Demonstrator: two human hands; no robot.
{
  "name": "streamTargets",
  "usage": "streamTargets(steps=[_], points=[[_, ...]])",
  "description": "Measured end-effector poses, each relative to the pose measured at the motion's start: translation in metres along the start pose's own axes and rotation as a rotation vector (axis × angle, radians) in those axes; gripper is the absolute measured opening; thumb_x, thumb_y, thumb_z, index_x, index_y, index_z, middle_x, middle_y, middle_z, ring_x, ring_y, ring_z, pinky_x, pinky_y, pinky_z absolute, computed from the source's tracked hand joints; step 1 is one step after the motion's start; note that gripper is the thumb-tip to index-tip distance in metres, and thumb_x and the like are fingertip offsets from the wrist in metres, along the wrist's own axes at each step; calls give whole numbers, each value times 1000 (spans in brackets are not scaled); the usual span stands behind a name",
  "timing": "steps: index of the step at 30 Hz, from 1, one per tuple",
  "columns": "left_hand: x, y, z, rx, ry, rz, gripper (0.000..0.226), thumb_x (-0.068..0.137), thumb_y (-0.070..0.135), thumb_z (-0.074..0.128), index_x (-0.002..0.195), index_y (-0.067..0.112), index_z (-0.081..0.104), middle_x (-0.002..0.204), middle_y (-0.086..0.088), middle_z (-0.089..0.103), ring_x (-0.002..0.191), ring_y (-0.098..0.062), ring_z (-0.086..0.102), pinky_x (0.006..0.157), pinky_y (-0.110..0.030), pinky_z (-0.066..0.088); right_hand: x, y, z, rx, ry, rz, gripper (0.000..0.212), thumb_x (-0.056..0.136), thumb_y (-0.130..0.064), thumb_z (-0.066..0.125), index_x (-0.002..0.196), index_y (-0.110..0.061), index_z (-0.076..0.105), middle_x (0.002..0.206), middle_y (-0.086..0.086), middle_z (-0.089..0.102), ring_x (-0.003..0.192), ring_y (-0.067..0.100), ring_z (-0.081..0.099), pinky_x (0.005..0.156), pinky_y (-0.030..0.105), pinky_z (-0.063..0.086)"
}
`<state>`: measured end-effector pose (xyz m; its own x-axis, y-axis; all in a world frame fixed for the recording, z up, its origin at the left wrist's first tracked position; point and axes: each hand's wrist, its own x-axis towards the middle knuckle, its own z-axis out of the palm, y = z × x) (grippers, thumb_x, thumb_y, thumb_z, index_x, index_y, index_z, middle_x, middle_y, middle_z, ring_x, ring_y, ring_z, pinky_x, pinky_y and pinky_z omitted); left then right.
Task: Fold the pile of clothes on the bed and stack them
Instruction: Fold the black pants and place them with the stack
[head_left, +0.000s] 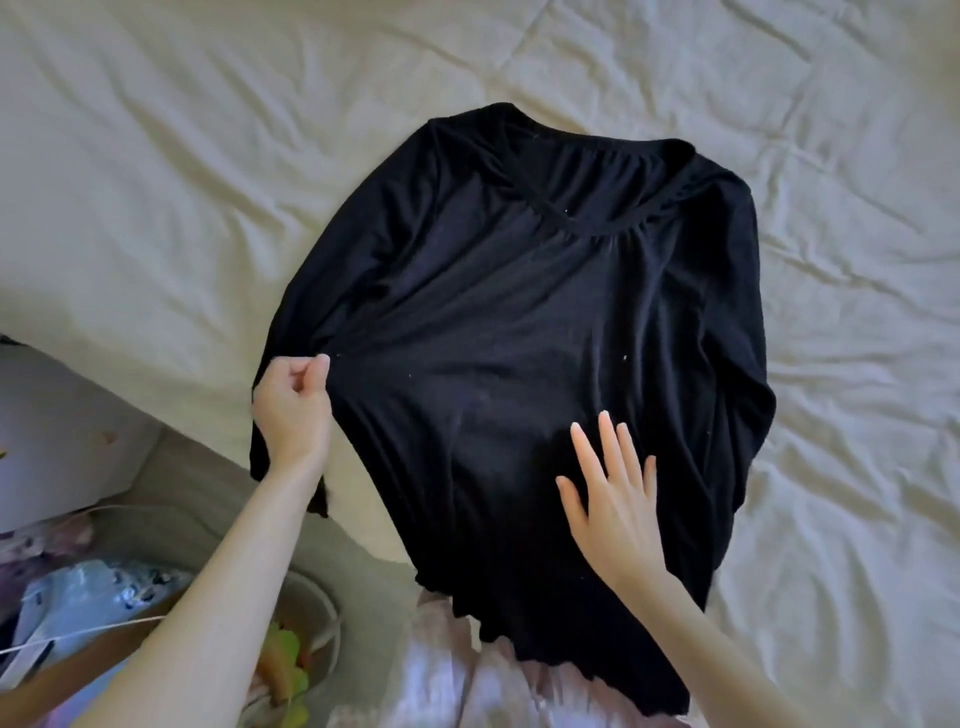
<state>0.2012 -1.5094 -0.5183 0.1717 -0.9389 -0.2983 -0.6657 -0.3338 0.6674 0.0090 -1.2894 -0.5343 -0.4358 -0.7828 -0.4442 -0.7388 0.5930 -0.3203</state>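
Note:
A black long-sleeved top (519, 322) lies spread front-up on the cream bed sheet (156, 156), its gathered neckline toward the far side and its hem hanging over the near bed edge. Both sleeves are folded in along its sides. My left hand (291, 410) pinches the fabric at the top's left side, fingers curled. My right hand (610, 493) lies flat on the lower middle of the top with its fingers straight and spread.
The wrinkled sheet stretches far to the left, right and back. Below the bed at the lower left stand a white box (57, 431), a round bin (311, 639) with green and orange items, and cluttered bags (78, 597). Pale pink fabric (467, 675) shows under the hem.

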Motion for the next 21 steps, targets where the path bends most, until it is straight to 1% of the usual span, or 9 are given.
streamTargets(steps=[2,5,6,9,11,13,16,19,21], points=[[15,-6,-12,-37,-13,-16,11,93,23,56,89,13,58,87,-4,61,83,-23,58,88,-45,50,3,-4,3,-34,-27,39,57,97,-35,43,149,-22,21,158,6,10,146,22,-1,115,51,5],[10,-16,-13,-41,-198,-11,13,93,27,55,91,14,57,92,-6,62,90,-27,60,88,-50,50,5,-12,10,-83,-46,92,57,99,-36,39,149,-21,18,158,6,8,146,24,-2,115,52,4],[1,-21,-9,-28,-272,-31,17,92,29,56,91,12,57,92,-9,62,91,-29,60,87,-50,50,5,-16,12,-80,-43,113,56,99,-36,39,149,-20,19,158,7,8,146,24,-2,116,53,4],[-32,-45,-3,26,-440,-145,36,90,29,60,88,-6,52,88,-27,59,87,-39,59,83,-52,51,-1,-25,14,-32,-22,161,55,98,-33,42,148,-18,23,157,8,11,146,25,2,115,53,6],[-54,-64,-5,38,-513,-214,35,89,24,61,82,-8,52,79,-26,58,79,-36,57,77,-41,50,-10,-31,16,-13,-24,166,55,98,-32,43,148,-18,25,157,9,12,146,26,3,115,53,7],[-70,-80,-12,29,-582,-267,28,90,18,61,83,-8,55,78,-20,60,76,-26,54,68,-32,41,-22,-35,17,-12,-49,167,55,98,-32,44,148,-18,25,157,8,11,146,25,2,115,51,7],[-72,-92,-30,-20,-577,-256,21,94,16,53,96,-4,55,85,-17,59,79,-22,53,63,-24,39,-38,-39,21,-10,-92,170,54,98,-31,44,148,-18,26,158,8,10,146,25,2,115,49,8],[-64,-99,-54,0,-472,-126,18,98,18,45,108,3,49,91,-7,56,80,-16,52,63,-16,40,-50,-46,24,1,-103,177,54,98,-30,44,147,-17,26,157,8,11,146,25,3,115,47,10],[-62,-105,-70,62,-423,3,20,99,18,43,112,3,48,97,-3,54,85,-16,51,65,-19,39,-54,-50,25,19,-94,184,54,97,-29,45,147,-16,28,157,8,14,146,26,5,115,48,12]])
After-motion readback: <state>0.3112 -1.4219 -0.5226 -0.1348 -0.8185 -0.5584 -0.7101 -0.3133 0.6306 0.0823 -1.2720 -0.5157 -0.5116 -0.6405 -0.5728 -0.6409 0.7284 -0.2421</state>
